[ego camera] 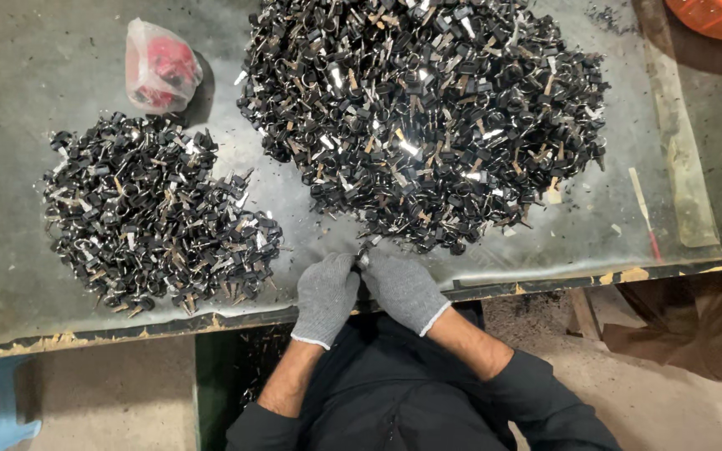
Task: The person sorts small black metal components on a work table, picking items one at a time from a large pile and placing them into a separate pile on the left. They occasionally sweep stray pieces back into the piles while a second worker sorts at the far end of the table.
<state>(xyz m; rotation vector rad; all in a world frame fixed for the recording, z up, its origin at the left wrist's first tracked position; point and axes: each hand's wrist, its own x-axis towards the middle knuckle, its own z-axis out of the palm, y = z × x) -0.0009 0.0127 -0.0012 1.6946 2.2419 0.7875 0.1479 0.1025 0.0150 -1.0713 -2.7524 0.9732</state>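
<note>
where the glass-topped table (60, 50) met its near edge, both hands worked close together in grey knit gloves. the left hand (326, 294) and the right hand (404, 289) were pinched together on one small black-and-metal part (366, 251), which sat between their fingertips just above the table's edge. each hand was closed on that piece; how much of it each one gripped was too small to tell. just beyond the fingertips lay the large heap (428, 117) of similar black and metal parts, its near edge almost touching the held piece. a smaller heap (156, 219) of the same kind lay to the left, apart from the big one. behind it sat a clear plastic bag (160, 67) with red things inside. a thin stick with a red tip (645, 213) lay to the right, and an orange tub (716, 17) showed at the far right corner.
</note>
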